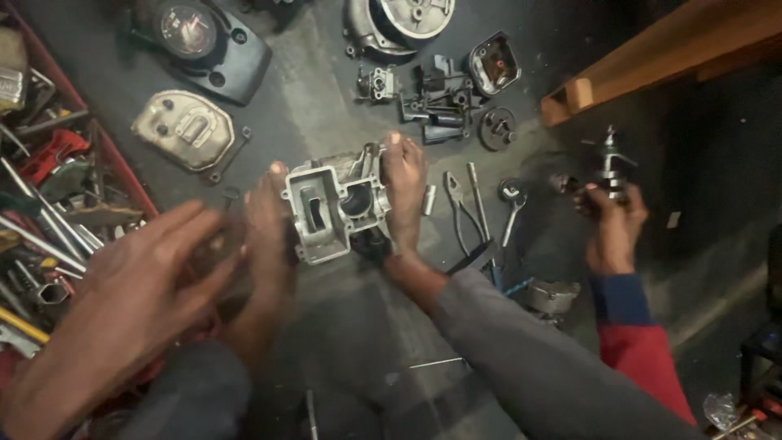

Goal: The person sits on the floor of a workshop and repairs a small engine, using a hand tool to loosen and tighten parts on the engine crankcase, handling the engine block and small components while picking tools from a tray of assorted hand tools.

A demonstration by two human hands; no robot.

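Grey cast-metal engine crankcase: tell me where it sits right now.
In the head view the grey cast-metal engine crankcase sits at centre on the dark floor, clamped between two bare feet, left of the pliers.

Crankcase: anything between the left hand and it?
Yes. The left foot lies between the open left hand and the crankcase, pressed to its left side; the right foot clamps the other side. The right hand holds a crankshaft, off to the right.

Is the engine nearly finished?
Not nearly. A silver cover and small parts lie loose on the floor. Two feet clamp the bare engine case. The right hand holds the crankshaft outside it; the left hand is open, empty.
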